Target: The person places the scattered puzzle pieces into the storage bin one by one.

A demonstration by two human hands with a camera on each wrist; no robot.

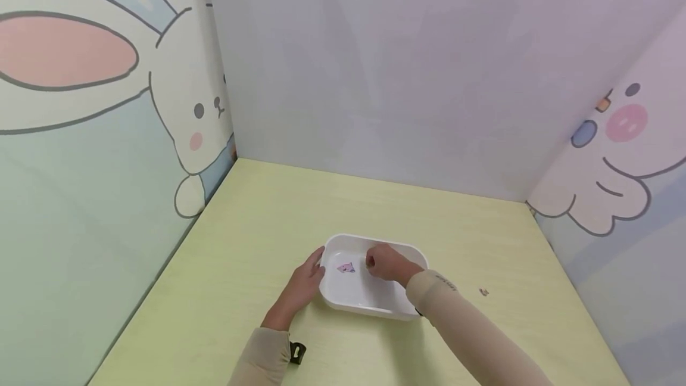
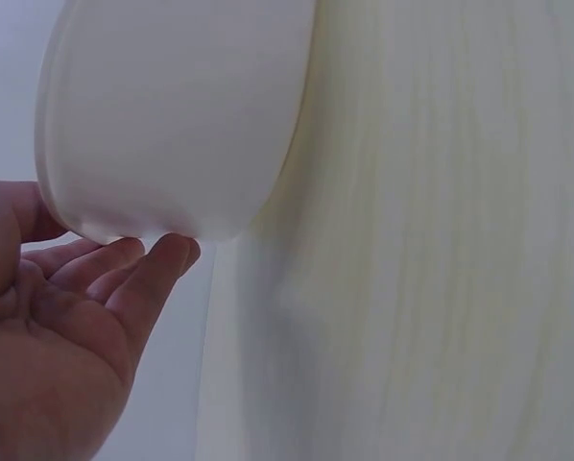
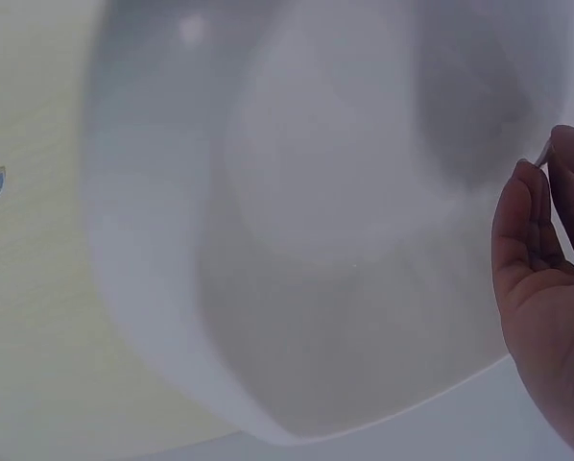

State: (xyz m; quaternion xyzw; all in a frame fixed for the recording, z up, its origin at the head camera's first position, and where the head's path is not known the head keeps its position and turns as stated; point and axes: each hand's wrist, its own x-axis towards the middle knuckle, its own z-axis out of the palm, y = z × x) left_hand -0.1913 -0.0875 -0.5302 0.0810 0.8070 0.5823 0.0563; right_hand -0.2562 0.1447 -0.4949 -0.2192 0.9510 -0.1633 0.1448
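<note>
A white rectangular plastic tray (image 1: pixel 343 293) stands on the table. At its left end my left hand (image 1: pixel 304 285) grips it, thumb by the rim and fingertips against the outer wall (image 2: pixel 172 144) in the left wrist view. Over the tray's inside is my right hand (image 1: pixel 387 262), its thumb and fingers pinching a small thin flat piece (image 3: pixel 544 154) seen edge-on; its printed face is hidden. A small irregular flat piece with a pink and blue print (image 1: pixel 346 267) lies on the tray floor, left of the right hand.
Another small printed piece (image 1: pixel 484 292) lies on the pale yellow table (image 1: pixel 278 195), right of the tray. A black clip-like part (image 1: pixel 297 352) shows beside the left sleeve. Cartoon-printed walls (image 1: pixel 69 195) border the table on the sides, with a plain wall (image 1: pixel 375 76) behind.
</note>
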